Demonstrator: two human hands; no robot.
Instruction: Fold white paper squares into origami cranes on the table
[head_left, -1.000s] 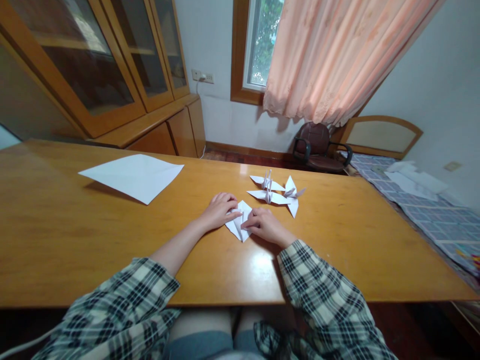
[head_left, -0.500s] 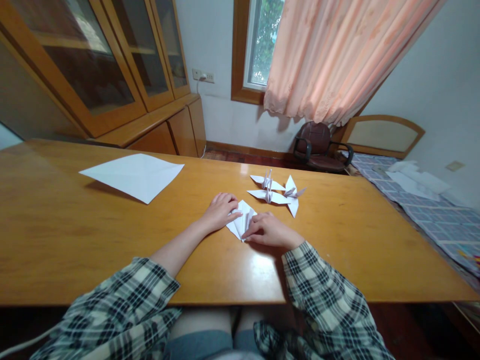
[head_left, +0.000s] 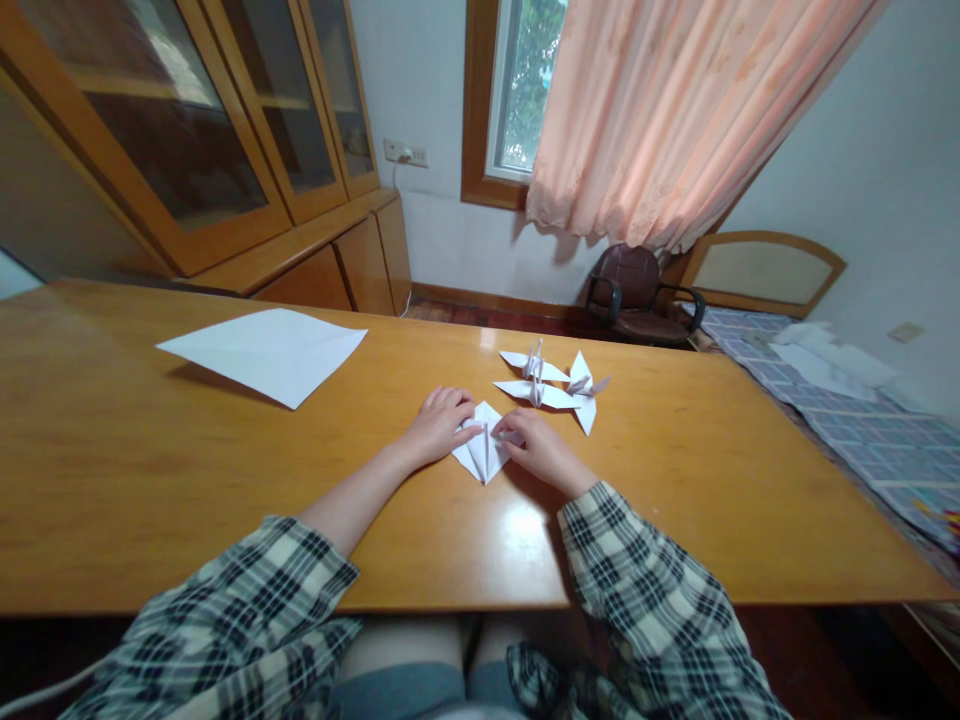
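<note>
A small white folded paper piece (head_left: 480, 455) lies on the wooden table (head_left: 150, 480) in front of me. My left hand (head_left: 439, 425) rests on its left side, fingers curled and pressing the paper down. My right hand (head_left: 540, 447) is at its right edge, thumb and fingers pinching a narrow flap of the paper. Two finished white paper cranes (head_left: 536, 378) (head_left: 583, 390) stand just beyond my right hand. My plaid sleeves show at the bottom.
A flat white sheet of paper (head_left: 266, 350) lies at the far left of the table. Wooden glass-door cabinets (head_left: 225, 130) stand behind. A dark office chair (head_left: 637, 295) sits under the curtain. A bed with a patterned cover (head_left: 862, 420) is at the right.
My right hand has moved up along the right edge of the folded piece and now pinches a flap near its top. The left hand has stayed in place.
</note>
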